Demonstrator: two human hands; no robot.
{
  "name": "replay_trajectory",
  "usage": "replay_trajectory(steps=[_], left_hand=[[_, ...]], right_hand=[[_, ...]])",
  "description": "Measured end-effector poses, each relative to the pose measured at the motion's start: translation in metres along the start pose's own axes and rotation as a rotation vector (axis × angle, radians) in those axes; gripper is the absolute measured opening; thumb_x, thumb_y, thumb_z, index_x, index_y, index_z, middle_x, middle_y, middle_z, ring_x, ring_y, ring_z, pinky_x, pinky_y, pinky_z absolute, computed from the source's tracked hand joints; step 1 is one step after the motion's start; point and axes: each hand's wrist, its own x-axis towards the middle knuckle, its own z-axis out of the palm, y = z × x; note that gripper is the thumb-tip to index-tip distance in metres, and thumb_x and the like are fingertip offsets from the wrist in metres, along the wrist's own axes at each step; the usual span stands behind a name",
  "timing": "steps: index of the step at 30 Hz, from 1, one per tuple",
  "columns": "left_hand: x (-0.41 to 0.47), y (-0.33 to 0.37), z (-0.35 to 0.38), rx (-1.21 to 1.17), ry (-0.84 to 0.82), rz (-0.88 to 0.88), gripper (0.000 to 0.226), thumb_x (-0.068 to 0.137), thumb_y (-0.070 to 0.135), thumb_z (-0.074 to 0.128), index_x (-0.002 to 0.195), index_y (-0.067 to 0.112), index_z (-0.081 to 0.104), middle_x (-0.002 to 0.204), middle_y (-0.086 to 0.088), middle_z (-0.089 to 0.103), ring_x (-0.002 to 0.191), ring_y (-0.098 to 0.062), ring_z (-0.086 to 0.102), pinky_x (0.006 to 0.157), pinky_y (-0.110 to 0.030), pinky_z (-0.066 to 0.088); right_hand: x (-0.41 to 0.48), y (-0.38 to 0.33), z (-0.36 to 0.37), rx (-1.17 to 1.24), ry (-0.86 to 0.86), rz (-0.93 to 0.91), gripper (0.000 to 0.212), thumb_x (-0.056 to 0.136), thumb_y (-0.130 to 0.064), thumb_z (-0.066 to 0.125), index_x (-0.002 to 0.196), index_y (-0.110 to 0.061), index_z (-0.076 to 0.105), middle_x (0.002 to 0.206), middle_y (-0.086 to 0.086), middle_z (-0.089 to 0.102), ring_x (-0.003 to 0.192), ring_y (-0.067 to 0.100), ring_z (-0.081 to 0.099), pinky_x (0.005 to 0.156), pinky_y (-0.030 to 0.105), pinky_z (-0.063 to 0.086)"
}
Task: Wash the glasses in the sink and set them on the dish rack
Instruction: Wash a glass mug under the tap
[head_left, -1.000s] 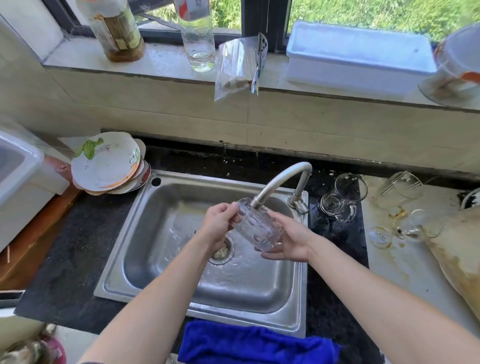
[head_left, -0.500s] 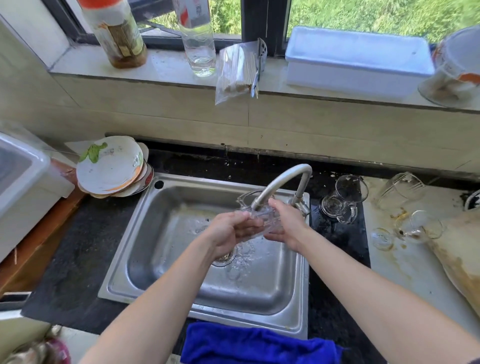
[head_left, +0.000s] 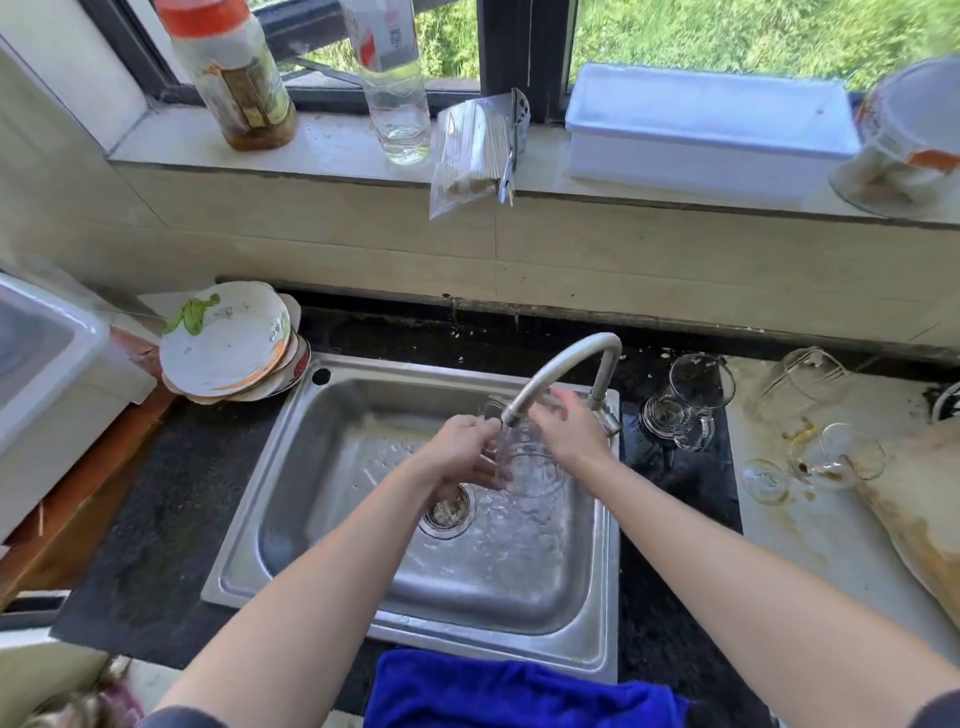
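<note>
A clear ribbed glass (head_left: 524, 462) is upright under the spout of the curved faucet (head_left: 561, 366), over the steel sink (head_left: 332, 467). My left hand (head_left: 460, 449) grips its left side. My right hand (head_left: 569, 428) is on its right side by the spout, fingers spread and blurred; its hold on the glass is unclear. Water ripples in the basin around the drain (head_left: 447, 512). Several more glasses wait on the right: a glass mug (head_left: 680, 415), a tall one (head_left: 701, 382), a tipped one (head_left: 800, 384) and stained ones (head_left: 841, 457).
Stacked dirty plates (head_left: 228, 343) sit left of the sink. A blue cloth (head_left: 519, 691) lies at the front edge. Bottles (head_left: 234, 78), a bag of sticks (head_left: 472, 150) and a white tray (head_left: 706, 130) line the windowsill. A white container (head_left: 47, 364) stands far left.
The glass has turned from tilted on its side to upright under the spout. My right hand has shifted from beneath the glass up to its right side.
</note>
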Motion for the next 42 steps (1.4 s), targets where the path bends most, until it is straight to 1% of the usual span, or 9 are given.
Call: replay_trajectory(steps=[4, 7, 12, 17, 23, 26, 30, 36, 42], left_hand=[[0.005, -0.001, 0.004, -0.074, 0.156, 0.033, 0.023, 0.101, 0.015, 0.037, 0.089, 0.003, 0.052, 0.079, -0.017, 0.06, 0.055, -0.026, 0.06, 0.055, -0.035, 0.055], [0.004, -0.002, 0.005, -0.059, 0.179, 0.058, 0.024, 0.102, 0.016, 0.035, 0.086, 0.006, 0.049, 0.074, -0.014, 0.06, 0.06, -0.028, 0.061, 0.052, -0.034, 0.054], [-0.003, -0.004, 0.013, -0.072, 0.136, 0.085, 0.021, 0.1, 0.01, 0.035, 0.085, 0.006, 0.05, 0.074, -0.015, 0.058, 0.062, -0.03, 0.061, 0.054, -0.035, 0.053], [-0.007, -0.013, 0.004, -0.085, 0.12, 0.07, 0.022, 0.101, 0.012, 0.034, 0.091, 0.001, 0.051, 0.083, -0.021, 0.057, 0.064, -0.029, 0.061, 0.051, -0.03, 0.052], [-0.011, -0.027, 0.004, -0.189, 0.1, 0.009, 0.024, 0.104, 0.018, 0.032, 0.1, 0.002, 0.05, 0.079, -0.016, 0.06, 0.063, -0.029, 0.066, 0.054, -0.035, 0.053], [-0.01, -0.032, -0.011, -0.248, 0.163, -0.009, 0.023, 0.104, 0.019, 0.033, 0.103, 0.002, 0.05, 0.076, -0.018, 0.061, 0.053, -0.024, 0.065, 0.056, -0.034, 0.052], [-0.018, -0.039, -0.009, -0.297, 0.051, -0.021, 0.025, 0.103, 0.018, 0.037, 0.108, -0.001, 0.053, 0.079, -0.016, 0.066, 0.066, -0.031, 0.066, 0.059, -0.038, 0.055], [-0.018, -0.04, -0.019, -0.433, 0.034, -0.041, 0.031, 0.104, 0.021, 0.031, 0.104, 0.001, 0.054, 0.078, -0.017, 0.067, 0.065, -0.027, 0.066, 0.064, -0.037, 0.055], [-0.02, -0.039, -0.034, 0.256, 0.254, 0.099, 0.045, 0.094, 0.029, 0.053, 0.132, 0.009, 0.043, 0.121, -0.009, 0.052, 0.098, -0.025, 0.057, 0.083, -0.038, 0.049]], right_hand=[[-0.031, 0.013, 0.021, -0.084, -0.124, -0.138, 0.088, 0.076, -0.068, 0.058, 0.149, -0.036, 0.022, 0.152, -0.003, 0.036, 0.134, 0.021, 0.041, 0.107, 0.052, 0.038], [-0.008, 0.006, 0.012, 0.057, -0.186, -0.056, 0.07, 0.088, -0.056, 0.052, 0.149, -0.033, 0.026, 0.149, 0.001, 0.042, 0.113, 0.019, 0.052, 0.085, 0.038, 0.049], [0.012, -0.009, 0.003, -0.004, -0.11, -0.011, 0.056, 0.097, -0.045, 0.04, 0.147, -0.024, 0.029, 0.142, 0.001, 0.049, 0.117, 0.023, 0.055, 0.096, 0.044, 0.046], [-0.02, 0.0, 0.017, 0.033, -0.222, -0.01, 0.08, 0.082, -0.069, 0.043, 0.15, -0.033, 0.022, 0.15, -0.01, 0.038, 0.136, 0.023, 0.04, 0.11, 0.05, 0.034], [-0.002, -0.016, 0.014, 0.094, -0.169, 0.089, 0.079, 0.084, -0.064, 0.044, 0.149, -0.022, 0.025, 0.149, 0.005, 0.042, 0.102, 0.017, 0.057, 0.082, 0.037, 0.049], [-0.039, -0.011, 0.033, 0.027, -0.277, 0.069, 0.072, 0.093, -0.057, 0.048, 0.151, -0.026, 0.019, 0.153, -0.005, 0.036, 0.13, 0.028, 0.046, 0.104, 0.049, 0.038], [0.003, -0.031, 0.021, 0.268, -0.122, 0.199, 0.044, 0.099, -0.045, 0.044, 0.134, -0.019, 0.046, 0.131, 0.0, 0.053, 0.109, 0.021, 0.052, 0.095, 0.039, 0.039], [-0.027, -0.029, 0.035, 0.353, -0.241, 0.107, 0.014, 0.096, -0.036, 0.057, 0.104, -0.025, 0.056, 0.093, -0.006, 0.061, 0.079, 0.004, 0.053, 0.077, 0.031, 0.039], [0.003, -0.031, 0.022, 0.58, -0.374, 0.408, 0.024, 0.099, -0.037, 0.05, 0.087, -0.017, 0.051, 0.061, 0.006, 0.037, 0.05, 0.018, 0.034, 0.048, 0.025, 0.029]])
